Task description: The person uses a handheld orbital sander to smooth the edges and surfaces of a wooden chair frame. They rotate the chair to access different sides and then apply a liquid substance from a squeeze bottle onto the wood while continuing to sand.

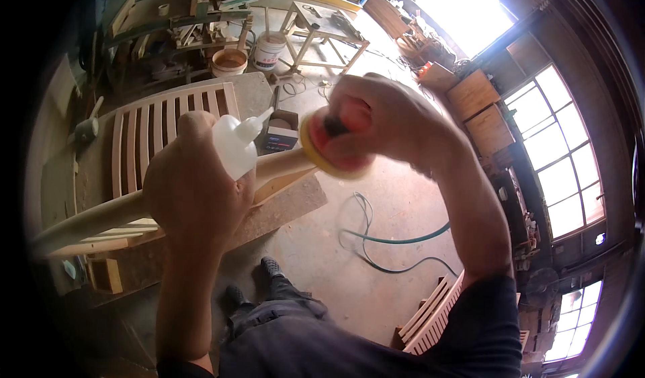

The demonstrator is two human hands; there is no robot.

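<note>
My left hand is closed around a white plastic squeeze bottle with a narrow, tilted nozzle. The same hand lies against a long pale wooden rail, but whether its fingers also wrap the rail is hidden. At the rail's right end, my right hand grips a round sander with a red body and yellow pad. Motion blurs this hand and the tool. Behind the rail, a slatted wooden panel lies on a workbench.
A small box stands on the bench behind the bottle. A green hose curls over the floor at right. Buckets and a small work table stand farther back. Another slatted piece is at lower right.
</note>
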